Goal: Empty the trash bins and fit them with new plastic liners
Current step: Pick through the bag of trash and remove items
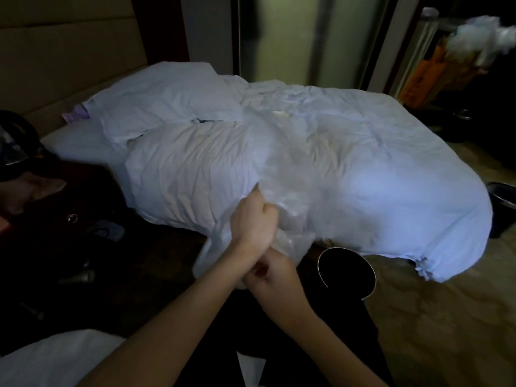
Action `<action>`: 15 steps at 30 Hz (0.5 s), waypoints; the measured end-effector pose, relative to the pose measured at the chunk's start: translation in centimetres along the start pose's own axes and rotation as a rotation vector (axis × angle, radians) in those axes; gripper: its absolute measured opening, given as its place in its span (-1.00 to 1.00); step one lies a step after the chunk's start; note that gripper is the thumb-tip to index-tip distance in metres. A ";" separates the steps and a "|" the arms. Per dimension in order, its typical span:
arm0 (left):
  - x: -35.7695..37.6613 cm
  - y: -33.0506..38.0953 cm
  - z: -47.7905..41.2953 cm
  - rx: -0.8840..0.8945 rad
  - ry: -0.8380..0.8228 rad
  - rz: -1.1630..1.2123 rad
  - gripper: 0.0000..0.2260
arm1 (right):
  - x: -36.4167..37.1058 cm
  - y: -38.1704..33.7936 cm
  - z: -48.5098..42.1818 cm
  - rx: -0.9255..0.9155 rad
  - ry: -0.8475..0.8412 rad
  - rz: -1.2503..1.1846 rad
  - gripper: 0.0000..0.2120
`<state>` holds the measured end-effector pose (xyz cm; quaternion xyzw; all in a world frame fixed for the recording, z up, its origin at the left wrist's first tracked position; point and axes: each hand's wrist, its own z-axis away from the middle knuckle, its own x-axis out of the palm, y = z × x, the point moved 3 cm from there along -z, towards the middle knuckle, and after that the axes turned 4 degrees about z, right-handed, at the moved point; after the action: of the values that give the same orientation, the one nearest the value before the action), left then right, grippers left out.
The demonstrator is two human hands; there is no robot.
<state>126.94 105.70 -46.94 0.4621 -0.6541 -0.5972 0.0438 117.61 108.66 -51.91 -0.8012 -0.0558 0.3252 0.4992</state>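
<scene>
- The right hand (269, 275) is the nearest one. It is low, just under the other wrist. Its fingers curl in on a bit of the plastic liner (296, 236), so this grip seems clenched on the bag's edge. The fingertips are partly hidden.
- The left hand (251, 222) is a little higher and farther out. It is a tight fist, and its grip pinches the liner near the top of the fist.
- The liner is thin and see-through. It puffs up and away from both hands, over the side of the bed (363, 163). Some of it also hangs down to the left of the wrists. It looks like the hands hold one edge each so the bag can be pulled or shaken open.
- The trash bin (346, 272) stands on the floor just to the right of the hands, close to the bed. It is dark inside with a shiny rim, and no bag shows in it. It is likely kept close so the open liner can go straight in.
- The bed has a crumpled white quilt and pillows.
- A second bin (502, 210) sits by the far right edge, past the bed.
- Far back on the right, a blurry heap of white bags (485, 37) shows.
</scene>
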 end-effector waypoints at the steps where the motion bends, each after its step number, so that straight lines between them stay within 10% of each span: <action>1: -0.5 -0.3 -0.2 -0.076 0.057 0.149 -0.65 | -0.6 0.0 0.0 -0.027 -0.014 -0.050 -0.93; 5: -1.5 -1.4 -2.3 -0.306 0.029 0.746 -0.87 | -6.0 0.4 -0.6 -0.143 0.333 0.255 -0.85; 8: -2.1 -1.2 -3.2 -0.336 -0.131 0.945 -0.73 | -7.4 1.0 -2.0 -0.109 0.103 0.383 -0.54; 15: -0.5 0.0 -2.3 -0.329 -0.223 0.924 -0.80 | -2.7 0.1 -0.2 -0.114 -0.023 0.264 -0.81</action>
<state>128.63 104.36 -46.10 0.0448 -0.6883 -0.6563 0.3057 115.56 107.38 -50.70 -0.8249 0.0258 0.3936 0.4050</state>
